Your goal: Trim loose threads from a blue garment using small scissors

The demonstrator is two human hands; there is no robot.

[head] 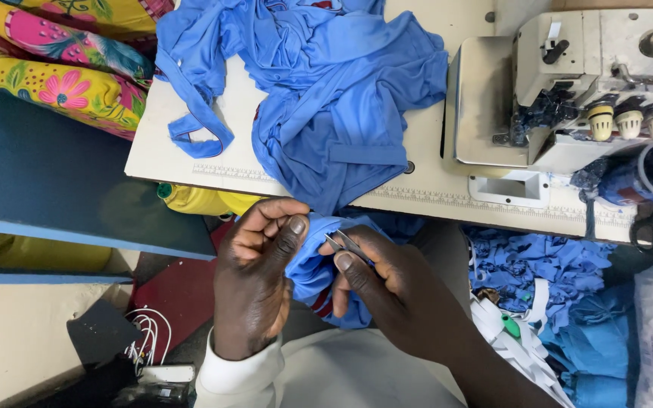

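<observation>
So the left hand (255, 276) is curled tight, thumb pinching a fold of the blue garment (319, 98), probably to keep the cloth taut. At 3 o'clock from it, the right hand (391, 291) grips small metal snips (345, 243), fingers narrow around them, tips right at the pinched edge. The garment mostly lies piled on the table (425, 181) at 12 o'clock, draping down to the hands. A sewing machine (568, 83) sits at 2 o'clock.

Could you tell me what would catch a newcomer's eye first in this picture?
Probably the heap of blue fabric spilling over the pale table, with the sewing machine at the right. Below, the left hand pinches a blue fold while the right hand holds small metal snips against it.
</observation>
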